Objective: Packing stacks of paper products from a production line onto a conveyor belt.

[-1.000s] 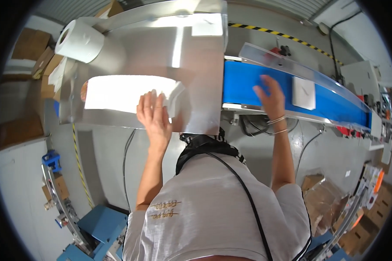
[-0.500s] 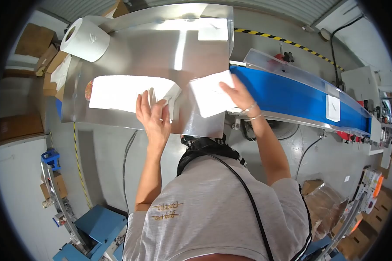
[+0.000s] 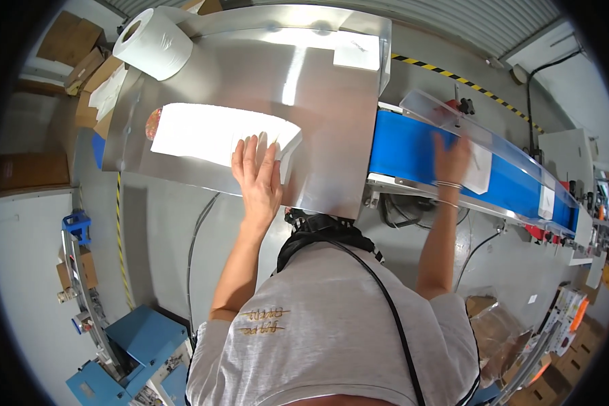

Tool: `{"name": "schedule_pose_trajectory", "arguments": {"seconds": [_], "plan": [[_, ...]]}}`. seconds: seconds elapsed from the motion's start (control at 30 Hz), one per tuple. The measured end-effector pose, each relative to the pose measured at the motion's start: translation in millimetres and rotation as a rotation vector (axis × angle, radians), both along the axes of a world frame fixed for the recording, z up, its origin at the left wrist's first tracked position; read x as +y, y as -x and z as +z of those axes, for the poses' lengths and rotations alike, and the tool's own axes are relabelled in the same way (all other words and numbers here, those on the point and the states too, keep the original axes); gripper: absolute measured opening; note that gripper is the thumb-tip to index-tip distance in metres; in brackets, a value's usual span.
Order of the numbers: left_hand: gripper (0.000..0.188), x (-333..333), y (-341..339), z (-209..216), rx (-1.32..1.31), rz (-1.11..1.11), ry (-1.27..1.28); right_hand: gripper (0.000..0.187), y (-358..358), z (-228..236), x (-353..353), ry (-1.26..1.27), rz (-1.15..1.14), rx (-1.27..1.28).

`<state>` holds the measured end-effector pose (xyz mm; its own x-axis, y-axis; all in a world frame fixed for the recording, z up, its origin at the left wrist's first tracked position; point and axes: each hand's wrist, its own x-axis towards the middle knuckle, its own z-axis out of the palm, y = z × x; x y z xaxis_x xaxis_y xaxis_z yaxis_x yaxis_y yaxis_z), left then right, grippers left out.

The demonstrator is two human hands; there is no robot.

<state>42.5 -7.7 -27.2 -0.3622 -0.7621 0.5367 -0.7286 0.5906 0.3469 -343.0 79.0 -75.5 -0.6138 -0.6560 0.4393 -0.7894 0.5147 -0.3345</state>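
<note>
A long row of white, flat, paper-like pieces (image 3: 203,134) lies across the metal table (image 3: 338,122). My left hand (image 3: 258,177) rests on the right end of this row, fingers stretched out over the top. At the row's left end a round, red-patterned thing (image 3: 153,124) sticks out. My right hand (image 3: 451,166) is over the blue conveyor belt (image 3: 402,152), fingers apart and somewhat blurred. Just right of it, a white square piece (image 3: 479,169) lies on the belt, and no grip on it shows. Farther along the belt is another white piece (image 3: 547,201).
A big white paper roll (image 3: 157,47) stands at the table's far left corner. One white square (image 3: 357,51) lies at the far right corner. Along the belt's far side runs a clear plastic guard (image 3: 423,108). Cardboard boxes (image 3: 91,95) stand left of the table.
My right hand has moved right from the table's edge to over the belt and let go of the white square piece. My left hand stays on the row, fingers now flatter.
</note>
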Motion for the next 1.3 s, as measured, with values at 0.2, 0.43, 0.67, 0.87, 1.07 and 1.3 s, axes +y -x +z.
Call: {"name": "schedule_pose_trajectory", "arguments": {"seconds": [0.2, 0.43, 0.67, 0.87, 1.07, 1.3], "plan": [[0.031, -1.8, 1.8, 5.3, 0.025, -0.057, -0.069, 0.05, -172.5, 29.8, -83.6, 0.026, 1.004, -0.775], [0.043, -22.3, -16.1, 5.5, -0.013, 0.001, -0.065, 0.039, -133.7, -12.7, -80.4, 0.005, 0.815, -1.121], [0.039, -20.7, -22.2, 0.4, -0.055, 0.003, -0.011, 0.047, 30.2, -42.8, -11.3, -0.151, -0.024, -0.553], [0.036, -19.2, -13.3, -5.6, 0.021, -0.001, 0.015, 0.06, -5.1, 6.3, -2.7, -0.111, -0.158, 0.19], [0.037, -17.3, -15.5, -6.3, 0.02, -0.005, 0.048, 0.055, -151.8, 27.3, -85.9, -0.018, 0.954, -0.592], [0.032, -19.3, -22.9, -7.6, -0.026, -0.042, 0.104, 0.05, -192.4, 29.7, -116.3, -0.062, 1.151, -0.76]]}}
